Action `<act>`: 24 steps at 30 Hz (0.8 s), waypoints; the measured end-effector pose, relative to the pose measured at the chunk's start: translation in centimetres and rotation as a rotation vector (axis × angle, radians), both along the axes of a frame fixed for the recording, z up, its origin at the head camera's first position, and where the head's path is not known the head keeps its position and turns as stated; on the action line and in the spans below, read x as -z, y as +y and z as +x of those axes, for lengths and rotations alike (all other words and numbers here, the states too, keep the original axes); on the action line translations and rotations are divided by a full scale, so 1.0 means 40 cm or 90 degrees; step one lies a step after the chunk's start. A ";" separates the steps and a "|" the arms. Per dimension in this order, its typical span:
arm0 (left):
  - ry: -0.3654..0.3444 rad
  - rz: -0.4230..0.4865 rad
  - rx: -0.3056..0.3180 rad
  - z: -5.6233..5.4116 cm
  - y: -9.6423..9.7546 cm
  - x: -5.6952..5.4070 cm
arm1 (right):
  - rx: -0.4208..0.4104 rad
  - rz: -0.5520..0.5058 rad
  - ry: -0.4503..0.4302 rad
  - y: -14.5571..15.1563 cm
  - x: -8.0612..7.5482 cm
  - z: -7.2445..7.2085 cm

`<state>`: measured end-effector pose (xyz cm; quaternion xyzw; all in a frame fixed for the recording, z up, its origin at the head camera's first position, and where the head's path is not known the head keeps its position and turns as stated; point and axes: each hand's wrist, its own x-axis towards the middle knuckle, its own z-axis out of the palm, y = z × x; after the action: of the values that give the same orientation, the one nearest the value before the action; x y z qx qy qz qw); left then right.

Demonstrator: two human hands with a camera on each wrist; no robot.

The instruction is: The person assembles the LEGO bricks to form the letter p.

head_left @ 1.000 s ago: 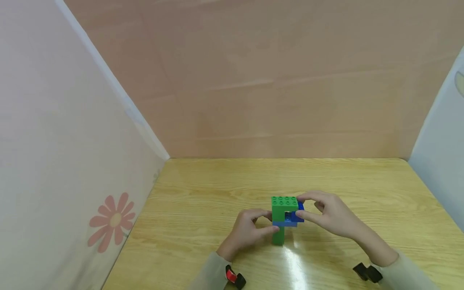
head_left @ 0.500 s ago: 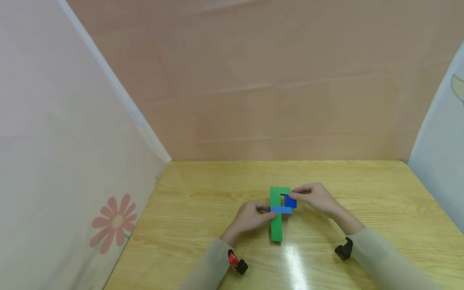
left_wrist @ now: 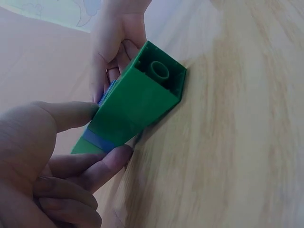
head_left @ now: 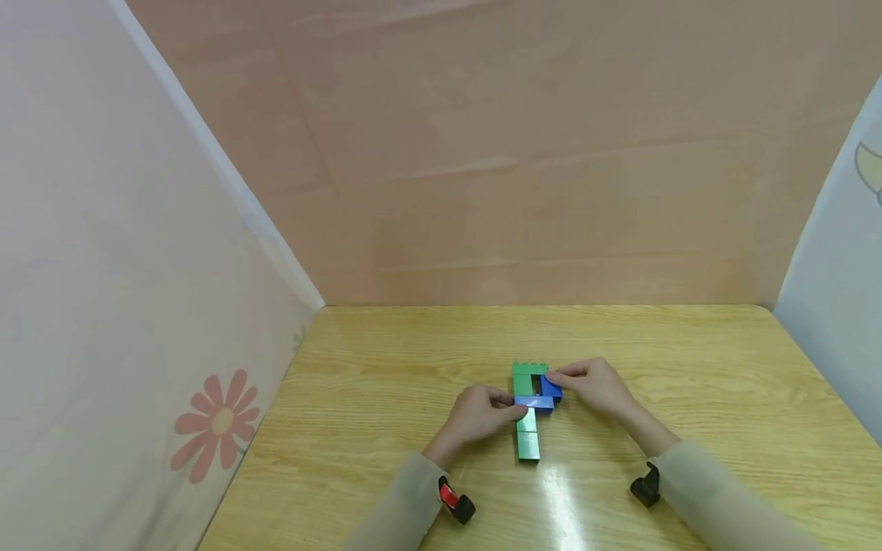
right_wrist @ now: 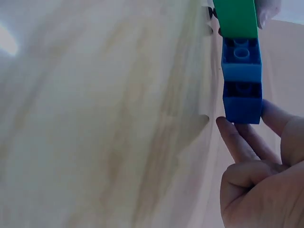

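A P-shaped build of toy building bricks leans back above the table in the head view. Its stem and top are green bricks (head_left: 527,445), with a lighter blue brick (head_left: 534,402) crossing the middle. My left hand (head_left: 477,417) pinches the build around that crossing between thumb and fingers. A dark blue brick (head_left: 551,388) sits at the right side, and my right hand (head_left: 594,386) pinches it between thumb and fingertips. In the right wrist view the dark blue brick (right_wrist: 242,109) adjoins the lighter blue one; whether they are locked together I cannot tell. A hollow green underside (left_wrist: 164,71) faces the left wrist camera.
The wood-grain table (head_left: 386,344) lies under both hands. A pinkish-brown wall (head_left: 517,153) rises behind it. Pale panels flank the table, the left one bearing a red flower print (head_left: 220,421).
The build has tipped back from upright, so its long front face now shows. My right hand has moved left with the dark blue brick, which now sits slightly lower against the lighter blue one.
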<state>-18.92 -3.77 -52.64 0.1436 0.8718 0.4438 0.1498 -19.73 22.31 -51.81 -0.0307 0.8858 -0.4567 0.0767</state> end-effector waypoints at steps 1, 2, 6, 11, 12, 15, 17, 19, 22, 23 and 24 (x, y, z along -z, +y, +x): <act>0.004 -0.001 -0.001 0.000 0.000 0.000 | 0.002 0.006 0.003 -0.003 0.000 0.002; 0.008 -0.002 -0.003 0.001 0.001 -0.001 | 0.008 0.012 0.004 -0.006 -0.001 0.004; 0.021 -0.009 -0.011 0.001 0.006 -0.002 | 0.023 0.042 0.015 -0.016 -0.003 0.010; 0.028 -0.013 -0.016 0.004 0.012 0.000 | 0.019 0.076 0.042 -0.022 -0.001 0.014; 0.028 -0.014 -0.018 0.003 0.013 0.000 | 0.018 0.082 0.047 -0.022 0.001 0.014; 0.035 -0.019 -0.023 0.001 0.014 0.000 | 0.022 0.092 0.052 -0.022 0.005 0.013; 0.041 -0.025 -0.025 0.000 0.013 0.001 | 0.022 0.095 0.051 -0.022 0.007 0.013; 0.048 -0.027 -0.024 0.000 0.012 0.003 | 0.020 0.094 0.049 -0.022 0.007 0.013; 0.068 -0.033 -0.028 0.000 0.002 0.011 | 0.021 0.095 0.048 -0.018 0.008 0.012; 0.080 -0.038 -0.030 -0.001 -0.005 0.010 | 0.022 0.097 0.052 -0.013 0.006 0.013; 0.096 -0.045 -0.032 -0.003 -0.014 0.007 | 0.022 0.103 0.060 -0.008 0.000 0.014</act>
<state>-19.03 -4.33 -52.93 0.1494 0.8991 0.4042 0.0771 -19.16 21.98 -51.79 -0.0308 0.9229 -0.3827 0.0296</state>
